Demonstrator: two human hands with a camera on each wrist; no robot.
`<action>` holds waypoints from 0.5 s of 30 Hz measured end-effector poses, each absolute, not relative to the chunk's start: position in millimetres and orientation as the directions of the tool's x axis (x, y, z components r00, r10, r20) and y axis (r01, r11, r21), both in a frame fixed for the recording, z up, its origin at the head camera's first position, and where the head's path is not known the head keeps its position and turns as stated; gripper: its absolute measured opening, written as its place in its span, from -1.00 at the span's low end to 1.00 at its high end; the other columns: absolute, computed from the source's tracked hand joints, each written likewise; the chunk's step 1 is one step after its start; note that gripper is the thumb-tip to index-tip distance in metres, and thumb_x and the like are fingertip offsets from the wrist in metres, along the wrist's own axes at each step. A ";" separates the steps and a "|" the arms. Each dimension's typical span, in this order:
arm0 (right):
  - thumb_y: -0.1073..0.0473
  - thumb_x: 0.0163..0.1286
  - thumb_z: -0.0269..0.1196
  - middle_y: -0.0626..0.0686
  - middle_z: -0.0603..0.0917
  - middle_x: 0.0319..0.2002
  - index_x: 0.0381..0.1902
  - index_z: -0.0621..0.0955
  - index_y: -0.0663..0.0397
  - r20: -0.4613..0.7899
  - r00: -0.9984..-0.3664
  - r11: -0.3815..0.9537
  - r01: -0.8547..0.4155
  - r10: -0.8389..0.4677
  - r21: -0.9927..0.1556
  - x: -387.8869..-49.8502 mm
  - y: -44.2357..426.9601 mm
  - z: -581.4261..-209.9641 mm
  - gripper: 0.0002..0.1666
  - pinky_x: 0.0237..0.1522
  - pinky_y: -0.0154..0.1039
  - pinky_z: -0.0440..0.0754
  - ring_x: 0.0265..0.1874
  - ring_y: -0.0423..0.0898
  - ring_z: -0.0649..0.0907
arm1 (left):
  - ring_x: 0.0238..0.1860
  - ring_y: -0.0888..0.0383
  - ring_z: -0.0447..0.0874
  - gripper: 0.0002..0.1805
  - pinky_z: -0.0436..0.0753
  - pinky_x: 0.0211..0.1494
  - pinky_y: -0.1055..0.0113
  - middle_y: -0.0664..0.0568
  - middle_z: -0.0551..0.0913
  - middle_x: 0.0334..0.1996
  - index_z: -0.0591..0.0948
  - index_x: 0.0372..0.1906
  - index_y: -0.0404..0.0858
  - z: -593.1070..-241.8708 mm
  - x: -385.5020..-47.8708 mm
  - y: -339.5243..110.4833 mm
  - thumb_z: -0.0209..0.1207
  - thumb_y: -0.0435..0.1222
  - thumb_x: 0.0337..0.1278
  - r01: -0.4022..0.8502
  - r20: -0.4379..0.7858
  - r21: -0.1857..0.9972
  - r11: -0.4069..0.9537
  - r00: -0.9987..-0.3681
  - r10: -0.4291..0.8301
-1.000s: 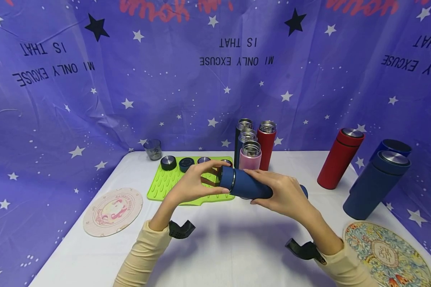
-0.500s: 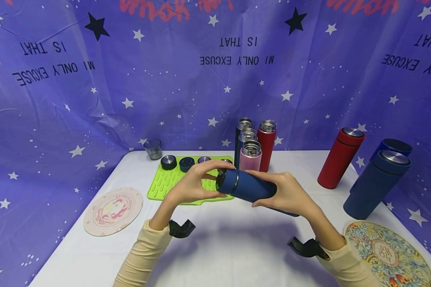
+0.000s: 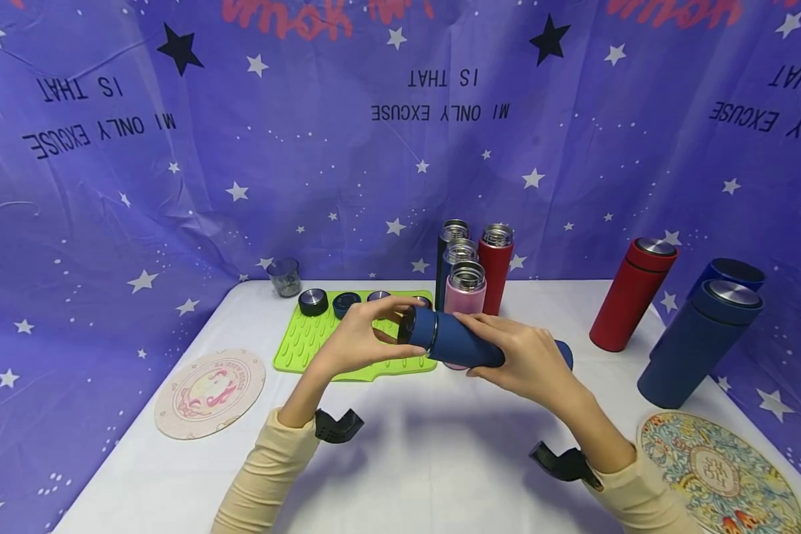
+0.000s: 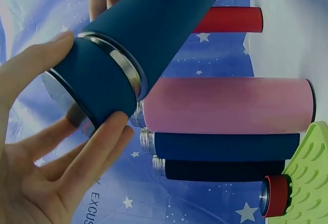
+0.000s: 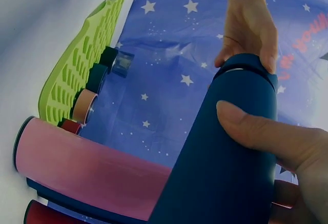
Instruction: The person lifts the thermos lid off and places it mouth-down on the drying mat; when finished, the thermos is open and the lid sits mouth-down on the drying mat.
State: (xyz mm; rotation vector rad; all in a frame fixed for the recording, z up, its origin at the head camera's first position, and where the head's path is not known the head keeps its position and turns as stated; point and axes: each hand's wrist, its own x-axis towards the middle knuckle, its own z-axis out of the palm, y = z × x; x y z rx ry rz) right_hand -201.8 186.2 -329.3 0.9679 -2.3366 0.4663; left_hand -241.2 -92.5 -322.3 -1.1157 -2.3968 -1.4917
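Note:
A dark blue thermos [image 3: 463, 343] is held in the air over the table, lying nearly sideways with its lid end to the left. My right hand [image 3: 530, 360] grips its body, thumb on one side, as the right wrist view also shows. Thumb and fingertips of my left hand [image 3: 347, 343] pinch the blue lid [image 4: 97, 78]. A shiny metal ring shows between lid and body in the left wrist view; whether the lid is loose I cannot tell. Behind stand lidless thermoses: pink [image 3: 465, 298], red [image 3: 497, 267], blue and black.
Several lids, one of them black [image 3: 313, 302], sit on a green mat [image 3: 307, 345] near a small clear cup [image 3: 284, 279]. Lidded red [image 3: 630, 297] and blue [image 3: 701, 345] thermoses stand at right. Round mats, pink [image 3: 207, 397] and patterned [image 3: 717, 467], lie at the sides.
My right hand turned on the thermos and swung its base toward me, then returned to about its first pose. The left hand stayed at the lid.

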 end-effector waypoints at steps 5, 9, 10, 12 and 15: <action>0.05 -0.18 0.62 0.12 0.66 0.03 0.28 0.52 -0.12 0.638 -0.566 0.707 -0.706 -0.522 -0.047 -202.3 188.9 -328.5 -0.03 -0.10 0.06 0.66 -0.05 0.08 0.67 | -0.12 0.06 0.66 -0.39 0.71 -0.24 0.31 0.05 0.66 -0.09 0.58 0.16 0.01 -322.3 -243.7 -98.2 0.47 -0.10 -0.11 0.562 0.403 0.763 0.319 -0.800 0.445; 0.05 -0.20 0.62 0.13 0.66 0.03 0.28 0.53 -0.10 0.648 -0.574 0.709 -0.701 -0.500 -0.074 -203.7 192.3 -327.8 -0.02 -0.10 0.07 0.66 -0.03 0.09 0.67 | -0.09 0.07 0.65 -0.38 0.71 -0.21 0.30 0.06 0.66 -0.07 0.56 0.16 0.04 -320.0 -244.2 -101.9 0.48 -0.09 -0.12 0.542 0.390 0.774 0.326 -0.815 0.429; 0.04 -0.20 0.62 0.13 0.66 0.03 0.28 0.53 -0.10 0.649 -0.577 0.705 -0.704 -0.496 -0.087 -204.1 192.8 -327.7 -0.02 -0.09 0.08 0.66 -0.03 0.08 0.66 | -0.08 0.07 0.65 -0.37 0.71 -0.20 0.29 0.07 0.65 -0.06 0.56 0.17 0.04 -319.5 -244.3 -102.2 0.48 -0.09 -0.13 0.543 0.388 0.775 0.323 -0.813 0.435; 0.02 -0.20 0.62 0.12 0.67 0.02 0.28 0.53 -0.11 0.647 -0.581 0.695 -0.710 -0.493 -0.108 -204.7 193.1 -327.5 -0.02 -0.12 0.08 0.66 -0.03 0.07 0.67 | -0.07 0.10 0.64 -0.35 0.71 -0.19 0.30 0.08 0.64 -0.03 0.55 0.18 0.04 -318.9 -244.3 -102.7 0.49 -0.09 -0.13 0.546 0.385 0.775 0.317 -0.807 0.448; 0.00 -0.20 0.62 0.09 0.68 0.00 0.29 0.52 -0.13 0.636 -0.593 0.677 -0.721 -0.494 -0.146 -205.3 195.4 -327.5 -0.01 -0.14 0.05 0.67 -0.05 0.04 0.67 | -0.06 0.08 0.62 -0.33 0.71 -0.17 0.30 0.07 0.63 0.00 0.54 0.20 0.03 -319.5 -245.1 -103.2 0.50 -0.10 -0.14 0.548 0.383 0.775 0.314 -0.803 0.456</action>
